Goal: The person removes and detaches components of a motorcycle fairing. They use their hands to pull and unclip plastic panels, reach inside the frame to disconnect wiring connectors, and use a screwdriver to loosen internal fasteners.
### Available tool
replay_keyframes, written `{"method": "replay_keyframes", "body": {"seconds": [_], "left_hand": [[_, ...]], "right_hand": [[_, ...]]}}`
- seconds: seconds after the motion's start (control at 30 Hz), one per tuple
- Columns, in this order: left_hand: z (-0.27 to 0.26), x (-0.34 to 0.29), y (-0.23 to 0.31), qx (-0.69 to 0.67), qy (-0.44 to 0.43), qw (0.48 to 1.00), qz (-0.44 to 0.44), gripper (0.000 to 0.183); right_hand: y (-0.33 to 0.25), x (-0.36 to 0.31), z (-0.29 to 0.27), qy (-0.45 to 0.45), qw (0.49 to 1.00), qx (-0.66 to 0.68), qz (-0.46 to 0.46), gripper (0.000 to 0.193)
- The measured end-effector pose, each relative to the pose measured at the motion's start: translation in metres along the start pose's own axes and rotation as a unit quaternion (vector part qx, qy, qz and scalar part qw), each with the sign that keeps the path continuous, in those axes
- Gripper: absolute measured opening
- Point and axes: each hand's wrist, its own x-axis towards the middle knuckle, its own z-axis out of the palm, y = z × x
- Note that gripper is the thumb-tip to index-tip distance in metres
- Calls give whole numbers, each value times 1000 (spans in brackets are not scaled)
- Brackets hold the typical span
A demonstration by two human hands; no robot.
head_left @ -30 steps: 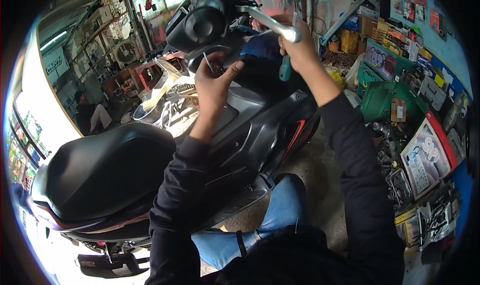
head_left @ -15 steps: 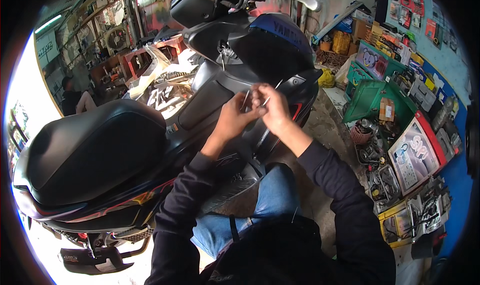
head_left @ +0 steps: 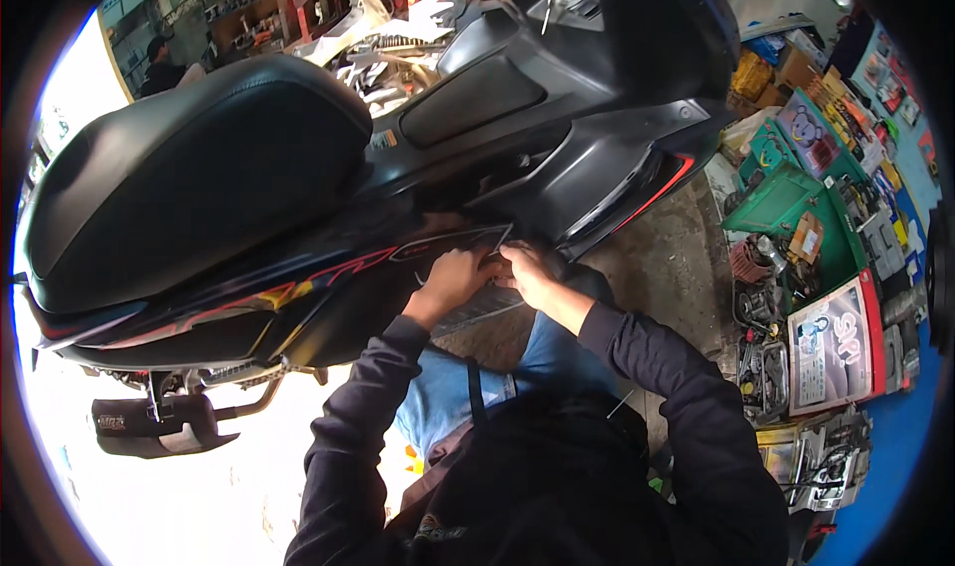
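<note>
A dark motor scooter (head_left: 398, 193) stands across the view, with its black seat (head_left: 189, 198) at the left. Close to its lower side panel (head_left: 453, 243) both my hands meet, fingers pinched together. My right hand (head_left: 534, 276) is closed on a thin metal rod (head_left: 505, 240), whose tip points up toward the panel edge. My left hand (head_left: 456, 283) is closed beside it, fingertips against the right ones. A small pale end shows by the left hand; what those fingers hold is too small to name. The footboard (head_left: 482, 309) lies just beneath.
Keys (head_left: 547, 9) hang in the scooter's front. At the right stand an open green toolbox (head_left: 786, 203), a boxed picture panel (head_left: 831, 342) and several metal parts. Cluttered scrap (head_left: 393, 54) lies behind the scooter. A person (head_left: 164, 69) sits at the far left.
My hands have come down from above the scooter's middle to its lower side panel, still together. The view has tilted downward, so the handlebar has left the picture.
</note>
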Motion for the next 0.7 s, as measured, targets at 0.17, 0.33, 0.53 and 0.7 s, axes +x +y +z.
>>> {"method": "replay_keyframes", "body": {"seconds": [0.17,0.33,0.53,0.7], "left_hand": [[75,6,-59,212,-113,970,-23,27],[119,10,-90,286,-17,958,29,30],[125,-6,-100,280,44,953,103,47],[102,6,-106,325,-26,942,81,57]], "right_hand": [[57,41,-21,-33,990,-76,110,20],[78,70,-30,-13,965,-245,93,28],[37,15,-12,-41,856,-498,-132,62],[-33,-50,0,-124,774,-481,-394,51]]}}
